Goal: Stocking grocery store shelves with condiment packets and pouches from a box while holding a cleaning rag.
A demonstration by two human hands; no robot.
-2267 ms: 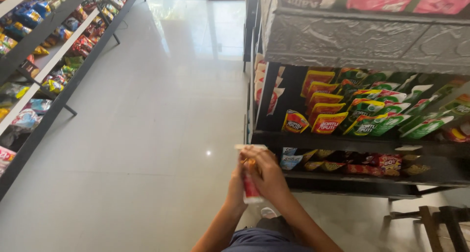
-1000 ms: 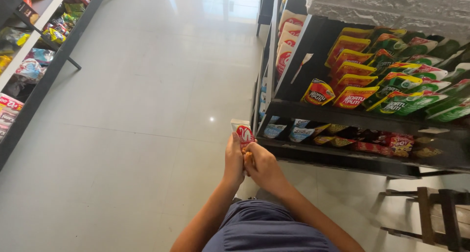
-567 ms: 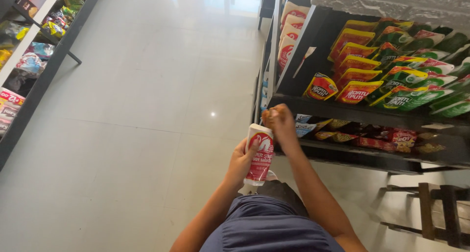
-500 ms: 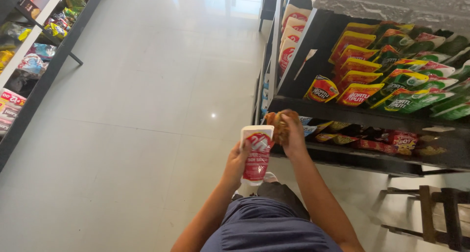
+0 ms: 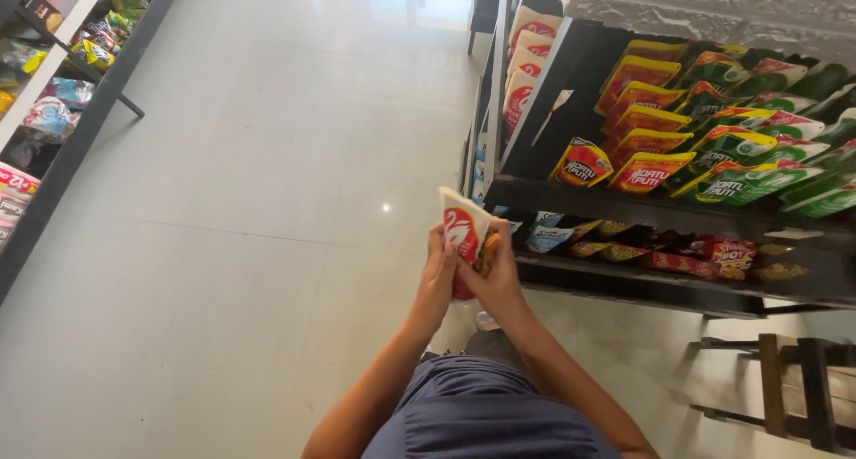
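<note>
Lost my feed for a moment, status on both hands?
Left hand and right hand both grip the white-and-red snack packet. Black shelf rack close alongside, no contact.

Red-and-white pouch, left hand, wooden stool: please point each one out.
Pouch (image 5: 461, 232), head view, on its white front panel.
Left hand (image 5: 438, 276), head view, on the back of the hand.
Stool (image 5: 785, 383), head view, on its wooden frame.

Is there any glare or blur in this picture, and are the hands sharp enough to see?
Head view: a small bright glare spot on the floor, and a wider window reflection at the top; both hands, left and right, on the packet are fairly sharp; shelf edges lean, bent by the wide lens.
</note>
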